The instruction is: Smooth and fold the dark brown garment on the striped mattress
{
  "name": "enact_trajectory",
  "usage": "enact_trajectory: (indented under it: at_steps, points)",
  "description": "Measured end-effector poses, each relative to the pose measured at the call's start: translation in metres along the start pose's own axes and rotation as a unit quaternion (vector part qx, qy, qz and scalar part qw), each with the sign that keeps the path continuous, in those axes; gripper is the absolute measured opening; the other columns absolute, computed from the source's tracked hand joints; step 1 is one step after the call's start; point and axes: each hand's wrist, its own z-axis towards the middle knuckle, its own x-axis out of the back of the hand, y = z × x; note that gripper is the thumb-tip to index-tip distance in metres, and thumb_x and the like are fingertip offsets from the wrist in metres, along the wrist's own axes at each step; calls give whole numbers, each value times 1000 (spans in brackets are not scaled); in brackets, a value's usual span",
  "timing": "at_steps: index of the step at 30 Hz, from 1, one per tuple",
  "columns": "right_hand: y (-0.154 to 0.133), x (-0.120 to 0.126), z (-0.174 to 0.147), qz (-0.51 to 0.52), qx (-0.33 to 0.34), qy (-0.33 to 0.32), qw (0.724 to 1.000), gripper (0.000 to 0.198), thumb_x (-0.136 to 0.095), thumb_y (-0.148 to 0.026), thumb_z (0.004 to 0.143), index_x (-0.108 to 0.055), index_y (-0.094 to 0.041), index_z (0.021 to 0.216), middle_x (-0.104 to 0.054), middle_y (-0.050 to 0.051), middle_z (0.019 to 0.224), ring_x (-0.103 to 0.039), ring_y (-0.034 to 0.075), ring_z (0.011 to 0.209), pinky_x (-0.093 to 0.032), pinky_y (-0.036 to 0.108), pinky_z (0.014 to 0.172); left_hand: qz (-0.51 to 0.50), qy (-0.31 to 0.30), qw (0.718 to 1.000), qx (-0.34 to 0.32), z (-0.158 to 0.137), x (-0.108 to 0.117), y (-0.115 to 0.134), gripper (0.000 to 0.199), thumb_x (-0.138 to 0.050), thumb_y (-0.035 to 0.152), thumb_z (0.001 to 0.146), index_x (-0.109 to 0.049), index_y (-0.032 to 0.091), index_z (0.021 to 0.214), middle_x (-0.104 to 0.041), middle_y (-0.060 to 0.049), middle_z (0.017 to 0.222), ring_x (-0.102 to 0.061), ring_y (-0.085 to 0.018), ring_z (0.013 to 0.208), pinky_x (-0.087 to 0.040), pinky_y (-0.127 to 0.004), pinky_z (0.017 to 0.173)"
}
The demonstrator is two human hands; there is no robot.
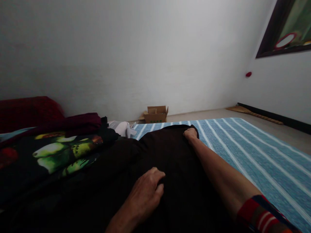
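Observation:
A large black garment (167, 152) is spread over the bed in front of me; its exact kind is hard to tell in the dark. My right hand (191, 134) is closed on its far right corner, where the edge folds up slightly. Over the middle of the same cloth is my left hand (148, 189), fingers loosely curled, with a gap between thumb and forefinger. Nothing shows in that gap. Left of the hands, dark fabric with a green and yellow print (65, 153) lies beside the black garment.
Blue and white striped bedding (243, 152) extends to the right. Maroon cloth (82, 124) and a pale bundle (121, 128) lie at the far left. Beyond the bed stands an open cardboard box (155, 116) by the wall. A woven mat (239, 109) lies at the back right.

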Motion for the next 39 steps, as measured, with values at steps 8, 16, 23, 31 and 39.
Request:
enact_trajectory:
  at_steps: [8,16,23,31,39]
  points:
    - [-6,10,-9,-29,15,6,999,27,-51,-34,89,-55,-17,110,-56,7,112,-56,19,94,-48,38,80,69,22,997,-15,81,-46,42,51,-41,40,87,-40,12,130,-32,-15,143,-23,-26,134,-27,-45,105]
    - [-7,13,-15,-68,82,29,994,26,-51,-35,89,-56,-18,108,-58,6,109,-57,17,92,-48,37,79,86,-19,996,-19,88,-93,36,67,-37,54,84,-31,14,138,-20,-15,148,-10,-28,137,-16,-52,107]
    - [-19,30,-19,-177,179,52,966,37,-55,-20,81,-58,-28,117,-59,5,116,-50,23,112,-37,29,89,74,9,997,-25,87,-97,32,67,-37,56,83,-32,17,137,-23,-14,147,-11,-28,137,-15,-51,107]
    - [-21,38,-11,-337,280,-17,899,29,-61,-21,78,-62,-24,107,-59,7,113,-45,25,114,-26,44,98,59,12,998,-32,84,-97,34,65,-40,55,83,-35,18,136,-23,-12,148,-11,-28,137,-14,-51,108]
    - [-18,28,-10,-407,286,20,867,29,-52,-37,87,-59,-14,104,-56,9,115,-48,24,111,-33,48,96,71,30,995,-60,82,-102,30,61,-39,55,84,-35,22,135,-22,-9,148,-8,-28,137,-14,-54,107]
